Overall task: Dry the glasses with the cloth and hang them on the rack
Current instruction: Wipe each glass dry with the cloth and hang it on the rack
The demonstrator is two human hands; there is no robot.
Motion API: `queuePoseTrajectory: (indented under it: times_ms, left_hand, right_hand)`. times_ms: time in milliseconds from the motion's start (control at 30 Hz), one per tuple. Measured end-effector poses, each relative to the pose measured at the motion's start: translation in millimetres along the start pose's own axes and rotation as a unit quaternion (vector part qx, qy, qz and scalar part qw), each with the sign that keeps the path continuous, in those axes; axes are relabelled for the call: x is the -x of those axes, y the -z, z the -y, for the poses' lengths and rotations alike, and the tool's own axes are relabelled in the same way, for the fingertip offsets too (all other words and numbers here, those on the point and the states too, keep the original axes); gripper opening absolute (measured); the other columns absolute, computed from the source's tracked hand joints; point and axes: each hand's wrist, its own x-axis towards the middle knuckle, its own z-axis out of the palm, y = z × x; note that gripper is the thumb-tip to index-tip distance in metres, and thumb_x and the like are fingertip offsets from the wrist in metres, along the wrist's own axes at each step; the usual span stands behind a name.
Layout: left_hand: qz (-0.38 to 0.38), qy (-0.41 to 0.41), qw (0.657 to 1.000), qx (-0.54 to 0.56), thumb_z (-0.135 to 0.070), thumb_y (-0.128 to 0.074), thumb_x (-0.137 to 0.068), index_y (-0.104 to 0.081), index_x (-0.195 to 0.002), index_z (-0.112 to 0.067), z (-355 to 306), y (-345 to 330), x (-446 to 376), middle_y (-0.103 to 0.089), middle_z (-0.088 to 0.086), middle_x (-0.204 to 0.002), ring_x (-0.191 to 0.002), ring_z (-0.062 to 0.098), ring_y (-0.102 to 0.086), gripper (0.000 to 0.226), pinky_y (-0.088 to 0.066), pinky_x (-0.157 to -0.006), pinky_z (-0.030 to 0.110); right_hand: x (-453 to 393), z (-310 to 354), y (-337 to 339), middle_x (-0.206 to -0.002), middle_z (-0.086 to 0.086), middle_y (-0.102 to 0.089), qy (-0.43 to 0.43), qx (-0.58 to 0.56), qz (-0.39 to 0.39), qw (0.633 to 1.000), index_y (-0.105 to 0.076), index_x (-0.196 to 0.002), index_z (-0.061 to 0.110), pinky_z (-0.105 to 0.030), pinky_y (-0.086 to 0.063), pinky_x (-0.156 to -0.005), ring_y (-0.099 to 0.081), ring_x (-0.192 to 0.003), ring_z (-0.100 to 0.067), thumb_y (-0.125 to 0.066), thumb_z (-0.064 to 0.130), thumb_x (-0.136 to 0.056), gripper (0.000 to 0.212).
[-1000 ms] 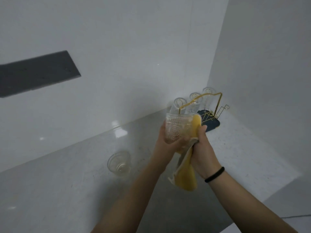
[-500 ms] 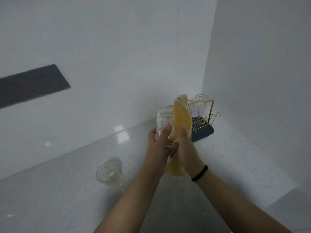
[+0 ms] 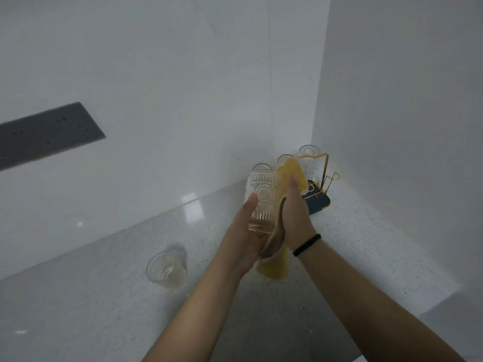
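up above the speckled counter [image 3: 366, 246], the left hand [image 3: 245, 231] grips an embossed glass [image 3: 262, 202] from below and from its left side, thumb laid up the ribbed wall and the other fingers curled round the base. the glass stands roughly upright, clear of the counter, its rim uppermost. just right of the glass the right hand [image 3: 294, 212] holds a yellow cloth [image 3: 295, 173] against the glass's right side; the fingers look fairly straight, with the cloth running under them and up past the fingertips, while the cloth's lower end hangs down below both wrists. how tightly this hand closes on the cloth cannot be told, though the thumb seems to trap the cloth against the palm. a black band [image 3: 307, 244] sits on the right wrist.

behind the glass, in the corner of the two white walls, stands a gold wire rack [image 3: 325, 173] on a dark blue tray [image 3: 320, 203]. three glasses sit upside down on the rack: one [image 3: 261, 167] just behind the held glass, a second [image 3: 283, 159] partly hidden by the cloth, a third [image 3: 308, 152] furthest right. below and left of the held glass, well apart from it, another clear glass [image 3: 167, 267] stands on the counter. far left of the held glass, a dark grey socket strip [image 3: 47, 134] is set in the wall.
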Motion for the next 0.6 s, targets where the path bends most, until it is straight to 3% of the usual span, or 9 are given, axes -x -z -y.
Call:
queuePoseTrajectory:
  times_ms: [67, 133, 200, 267, 367, 433, 500, 600]
  left_hand:
    - [0.017, 0.013, 1.0, 0.014, -0.042, -0.061, -0.087, -0.058, -0.127, -0.011, -6.9, -1.6, 2.7, -0.069, 0.013, -0.118, -0.103, 0.027, -0.068, 0.051, -0.056, -0.089, 0.039]
    - [-0.006, -0.013, 1.0, -0.017, -0.039, -0.072, -0.08, -0.045, -0.136, -0.013, -7.0, -2.7, 3.5, -0.064, 0.013, -0.124, -0.111, 0.029, -0.064, 0.068, -0.052, -0.095, 0.043]
    - [-0.057, -0.078, 0.99, -0.098, -0.028, -0.077, -0.077, -0.031, -0.133, -0.022, 0.2, -4.4, 3.4, -0.06, 0.008, -0.117, -0.103, 0.023, -0.064, 0.074, -0.057, -0.083, 0.035]
    - [-0.087, -0.169, 0.963, -0.19, -0.017, -0.076, -0.08, -0.03, -0.125, -0.029, 6.6, -6.9, 4.3, -0.056, 0.0, -0.113, -0.097, 0.015, -0.064, 0.065, -0.057, -0.074, 0.024]
    - [-0.096, -0.232, 0.952, -0.175, -0.021, -0.067, -0.087, -0.039, -0.124, -0.027, 6.8, -12.4, 9.1, -0.058, 0.002, -0.121, -0.102, 0.016, -0.066, 0.047, -0.058, -0.081, 0.031]
    - [-0.077, -0.22, 0.963, -0.134, -0.028, -0.059, -0.092, -0.043, -0.128, -0.019, 2.5, -16.0, 11.5, -0.063, 0.007, -0.12, -0.102, 0.021, -0.068, 0.04, -0.058, -0.082, 0.034]
    - [-0.05, -0.182, 0.976, -0.105, -0.032, -0.056, -0.093, -0.047, -0.126, -0.015, 2.0, -17.3, 15.0, -0.069, 0.007, -0.109, -0.093, 0.023, -0.07, 0.038, -0.059, -0.072, 0.031]
    - [-0.012, -0.091, 0.995, -0.033, -0.041, -0.06, -0.09, -0.05, -0.129, -0.008, -2.4, -17.4, 17.6, -0.067, 0.014, -0.103, -0.084, 0.027, -0.068, 0.052, -0.056, -0.067, 0.036]
  right_hand:
    - [-5.6, -0.3, 2.5, -0.107, -0.017, -0.067, 0.002, -0.003, -0.034, 0.999, -0.063, -0.099, 0.018, -0.048, -0.052, -0.088, -0.066, -0.094, -0.031, -0.033, 0.064, -0.087, 0.056]
    - [-2.4, -3.1, 1.4, -0.111, -0.014, -0.066, -0.004, -0.038, -0.044, 0.998, -0.057, -0.115, 0.015, -0.049, -0.052, -0.088, -0.066, -0.096, -0.03, -0.034, 0.064, -0.087, 0.062]
    - [2.4, 1.1, 0.2, -0.114, -0.014, -0.063, 0.001, -0.084, -0.022, 0.996, -0.052, -0.122, 0.012, -0.044, -0.052, -0.085, -0.064, -0.096, -0.028, -0.03, 0.059, -0.091, 0.06]
    - [6.0, 6.9, 0.3, -0.117, -0.014, -0.063, 0.012, -0.114, 0.002, 0.993, -0.051, -0.122, 0.012, -0.039, -0.054, -0.082, -0.065, -0.094, -0.024, -0.028, 0.056, -0.093, 0.058]
    - [19.1, -3.3, -6.9, -0.108, -0.008, -0.066, 0.034, -0.13, 0.066, 0.989, -0.053, -0.118, 0.015, -0.028, -0.058, -0.071, -0.069, -0.088, -0.018, -0.028, 0.055, -0.093, 0.053]
    - [24.9, -14.7, -13.8, -0.114, -0.005, -0.063, 0.095, -0.115, 0.069, 0.986, -0.046, -0.123, 0.018, -0.028, -0.057, -0.075, -0.066, -0.099, -0.019, -0.037, 0.056, -0.088, 0.052]
    - [27.1, -10.4, -15.2, -0.116, -0.006, -0.062, 0.161, -0.102, 0.04, 0.981, -0.043, -0.126, 0.014, -0.031, -0.055, -0.079, -0.065, -0.102, -0.02, -0.039, 0.053, -0.088, 0.055]
    - [12.4, 8.3, -5.2, -0.103, -0.01, -0.063, 0.132, -0.121, 0.0, 0.984, -0.054, -0.114, 0.01, -0.045, -0.053, -0.084, -0.065, -0.093, -0.027, -0.034, 0.059, -0.088, 0.059]
